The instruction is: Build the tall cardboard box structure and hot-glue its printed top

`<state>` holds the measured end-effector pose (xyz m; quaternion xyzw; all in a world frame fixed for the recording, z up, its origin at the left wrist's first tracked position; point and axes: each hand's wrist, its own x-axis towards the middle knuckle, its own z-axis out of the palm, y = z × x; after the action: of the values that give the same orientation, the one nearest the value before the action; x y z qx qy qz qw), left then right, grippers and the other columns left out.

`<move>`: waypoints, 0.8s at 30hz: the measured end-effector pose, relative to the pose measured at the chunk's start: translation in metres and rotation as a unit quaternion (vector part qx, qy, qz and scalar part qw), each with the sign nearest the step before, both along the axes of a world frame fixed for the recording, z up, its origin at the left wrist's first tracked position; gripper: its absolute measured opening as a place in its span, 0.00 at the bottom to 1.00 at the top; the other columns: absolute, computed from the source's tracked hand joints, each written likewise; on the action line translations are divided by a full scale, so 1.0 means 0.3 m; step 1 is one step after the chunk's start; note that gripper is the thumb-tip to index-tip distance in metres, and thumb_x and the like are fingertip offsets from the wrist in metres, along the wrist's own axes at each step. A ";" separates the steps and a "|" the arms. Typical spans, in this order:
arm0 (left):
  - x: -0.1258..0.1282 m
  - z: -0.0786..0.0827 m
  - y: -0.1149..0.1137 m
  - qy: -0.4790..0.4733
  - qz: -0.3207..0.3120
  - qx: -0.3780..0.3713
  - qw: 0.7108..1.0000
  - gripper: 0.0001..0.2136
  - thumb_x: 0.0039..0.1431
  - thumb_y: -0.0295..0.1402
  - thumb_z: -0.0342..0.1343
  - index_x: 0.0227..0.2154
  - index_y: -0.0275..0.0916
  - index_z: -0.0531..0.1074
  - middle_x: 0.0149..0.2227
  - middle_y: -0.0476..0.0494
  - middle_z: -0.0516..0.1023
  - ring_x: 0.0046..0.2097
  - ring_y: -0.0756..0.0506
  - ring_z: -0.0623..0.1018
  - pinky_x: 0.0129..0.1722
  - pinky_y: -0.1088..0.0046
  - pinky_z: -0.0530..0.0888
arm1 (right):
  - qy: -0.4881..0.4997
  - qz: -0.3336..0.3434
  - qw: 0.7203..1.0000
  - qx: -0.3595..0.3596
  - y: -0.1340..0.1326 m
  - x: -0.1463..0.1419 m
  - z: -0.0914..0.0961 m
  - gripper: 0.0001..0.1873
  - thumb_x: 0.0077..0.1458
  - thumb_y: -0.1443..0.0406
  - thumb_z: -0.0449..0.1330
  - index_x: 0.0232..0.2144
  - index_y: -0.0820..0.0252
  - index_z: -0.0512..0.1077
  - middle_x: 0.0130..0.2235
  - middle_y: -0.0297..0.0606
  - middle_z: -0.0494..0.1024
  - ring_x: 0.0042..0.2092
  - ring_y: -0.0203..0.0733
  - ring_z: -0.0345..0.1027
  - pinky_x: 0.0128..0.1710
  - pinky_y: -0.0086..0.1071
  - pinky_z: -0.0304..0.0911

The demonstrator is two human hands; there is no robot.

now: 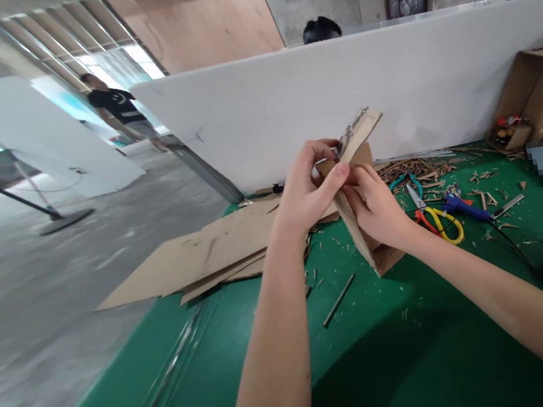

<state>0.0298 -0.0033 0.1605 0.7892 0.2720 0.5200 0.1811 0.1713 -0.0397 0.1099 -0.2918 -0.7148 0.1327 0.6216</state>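
Note:
A small folded cardboard piece (pixel 355 222) stands tilted above the green tabletop, its lower corner close to or on the surface. My left hand (pixel 316 180) pinches its upper part, thumb in front and fingers behind. From there a cardboard strip (pixel 365 131) sticks up to the right, with something shiny along its edge. My right hand (pixel 375 206) reaches into the cardboard piece from the right, fingers bent together near my left thumb. Its fingertips are partly hidden, and what they grip besides the cardboard does not show.
Flat cardboard sheets (pixel 217 245) lie to the left, a thin rod (pixel 338 300) in front. Scissors (pixel 438 217), a blue glue gun (pixel 466 206), pliers (pixel 407 181) and cardboard scraps (pixel 418 169) lie right. A white partition (pixel 249 119) stands behind; a person (pixel 119 107) is farther left.

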 end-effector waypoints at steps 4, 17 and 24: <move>0.069 -0.028 -0.008 -0.095 0.048 0.084 0.991 0.19 0.59 0.54 0.59 0.37 0.41 0.70 0.48 0.38 0.76 0.51 0.40 0.77 0.39 0.69 0.76 | 0.010 -0.054 0.998 -0.024 -0.006 -0.014 -0.009 0.07 0.67 0.66 0.48 0.37 0.56 0.65 0.41 0.43 0.73 0.45 0.43 0.70 0.48 0.40 0.70; 0.032 0.041 -0.009 -0.342 -0.001 -0.108 0.934 0.21 0.53 0.57 0.62 0.34 0.44 0.72 0.37 0.46 0.78 0.36 0.44 0.83 0.31 0.70 0.78 | -0.077 -0.103 0.990 -0.063 -0.003 -0.008 -0.011 0.19 0.65 0.69 0.47 0.56 0.58 0.65 0.47 0.46 0.78 0.46 0.49 0.74 0.47 0.46 0.72; 0.048 0.038 -0.015 -0.322 -0.059 -0.211 0.921 0.26 0.47 0.59 0.65 0.38 0.41 0.75 0.46 0.39 0.79 0.46 0.37 0.83 0.32 0.69 0.78 | -0.160 -0.110 0.980 -0.049 -0.046 -0.014 0.010 0.29 0.66 0.69 0.42 0.68 0.56 0.57 0.49 0.47 0.73 0.46 0.50 0.72 0.48 0.46 0.73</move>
<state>0.0443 -0.0079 0.1720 0.5375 0.2552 0.6651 0.4513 0.1672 -0.0536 0.1131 -0.4166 -0.7609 0.0503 0.4949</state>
